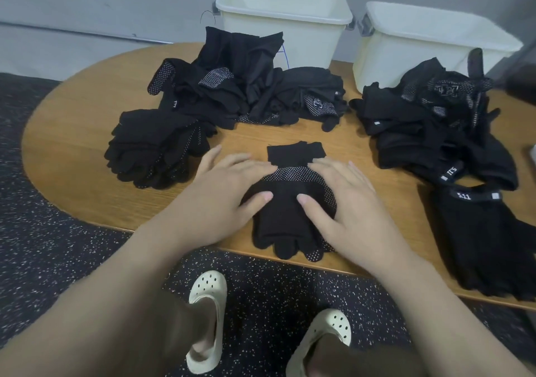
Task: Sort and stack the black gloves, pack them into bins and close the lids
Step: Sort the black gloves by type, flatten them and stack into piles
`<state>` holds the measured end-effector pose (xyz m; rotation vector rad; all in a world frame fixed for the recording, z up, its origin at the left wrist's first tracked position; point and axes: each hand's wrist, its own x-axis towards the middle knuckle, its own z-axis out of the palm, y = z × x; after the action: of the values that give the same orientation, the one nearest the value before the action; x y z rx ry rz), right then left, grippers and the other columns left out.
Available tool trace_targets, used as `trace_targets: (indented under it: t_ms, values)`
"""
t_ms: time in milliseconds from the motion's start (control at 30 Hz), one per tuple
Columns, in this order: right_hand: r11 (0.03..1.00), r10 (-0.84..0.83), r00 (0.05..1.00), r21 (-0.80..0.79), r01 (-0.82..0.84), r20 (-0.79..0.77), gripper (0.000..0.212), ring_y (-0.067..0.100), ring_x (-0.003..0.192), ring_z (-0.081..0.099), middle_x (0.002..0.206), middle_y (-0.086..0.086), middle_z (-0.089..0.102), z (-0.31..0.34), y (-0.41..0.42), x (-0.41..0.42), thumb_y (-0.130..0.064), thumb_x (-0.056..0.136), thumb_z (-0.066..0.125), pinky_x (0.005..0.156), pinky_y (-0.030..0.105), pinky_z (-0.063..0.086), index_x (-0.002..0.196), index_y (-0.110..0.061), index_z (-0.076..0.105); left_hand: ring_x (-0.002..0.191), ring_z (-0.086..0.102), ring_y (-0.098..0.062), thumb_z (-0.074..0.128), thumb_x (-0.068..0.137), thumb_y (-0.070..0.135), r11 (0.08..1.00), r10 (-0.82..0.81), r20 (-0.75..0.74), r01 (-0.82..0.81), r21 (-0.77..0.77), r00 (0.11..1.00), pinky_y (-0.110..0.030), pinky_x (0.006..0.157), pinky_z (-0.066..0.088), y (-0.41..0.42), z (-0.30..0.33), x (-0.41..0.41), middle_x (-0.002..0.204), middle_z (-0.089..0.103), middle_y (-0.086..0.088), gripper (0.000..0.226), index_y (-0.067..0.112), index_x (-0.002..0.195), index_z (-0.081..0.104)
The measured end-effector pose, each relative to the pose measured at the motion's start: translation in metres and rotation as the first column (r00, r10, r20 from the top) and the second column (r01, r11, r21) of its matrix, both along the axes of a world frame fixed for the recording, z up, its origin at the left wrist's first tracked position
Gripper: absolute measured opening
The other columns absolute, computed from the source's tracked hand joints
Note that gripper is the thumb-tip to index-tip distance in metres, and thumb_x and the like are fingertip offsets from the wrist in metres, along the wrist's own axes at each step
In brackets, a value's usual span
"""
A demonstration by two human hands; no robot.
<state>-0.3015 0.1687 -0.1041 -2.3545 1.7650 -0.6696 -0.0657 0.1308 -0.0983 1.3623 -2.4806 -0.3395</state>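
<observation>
Cream clogs point(207, 318) seen on speckled floor point(43, 246) below tabletop point(72, 144) edge. Glove stack point(290, 220) laid at near edge, fingertips overhanging. Stack pressed flat by left hand point(229, 191) and right hand point(345, 202), fingers extended, nothing grasped. Sorted pile point(156, 150) placed left; "5.11" gloves point(487, 240) right. Unsorted heaps point(246, 86) and point(435, 121) located behind, partly screening two open cream bins point(284, 5) point(435, 31) at wall.

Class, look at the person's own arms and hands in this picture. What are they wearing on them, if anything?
Nothing shows on them. The left hand and the right hand are bare: no gloves, no rings, no watch or wristband in view. Both forearms are bare too, with no sleeve reaching into the picture. The fingernails look short and plain.
</observation>
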Motion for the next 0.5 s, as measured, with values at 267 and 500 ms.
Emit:
trace_targets:
  t_ms: [267,500]
  values:
    - [0.990,0.120,0.992,0.067,-0.123,0.036,0.058,0.009,0.116,0.056,0.118,-0.012,0.066,0.007,-0.025,-0.006,-0.058,0.088,0.051,0.115,0.043,0.037,0.131,-0.022,0.063,0.104,0.057,-0.004,0.062,0.083,0.065,0.997,0.059,-0.133,-0.066,-0.051,0.989,-0.038,0.117,0.022,-0.008,-0.001,-0.008,0.102,0.065,0.020,0.051,0.034,0.123,0.068]
    - [0.980,0.129,0.988,0.144,-0.140,0.080,0.058,0.007,0.106,0.053,0.105,-0.017,0.062,0.007,-0.029,-0.001,-0.061,0.084,0.058,0.107,0.043,0.041,0.132,-0.028,0.066,0.095,0.052,0.005,0.081,0.082,0.046,0.994,0.059,-0.170,-0.041,0.105,0.984,-0.037,0.109,0.031,-0.011,0.005,-0.012,0.103,0.062,0.019,0.046,0.030,0.123,0.070]
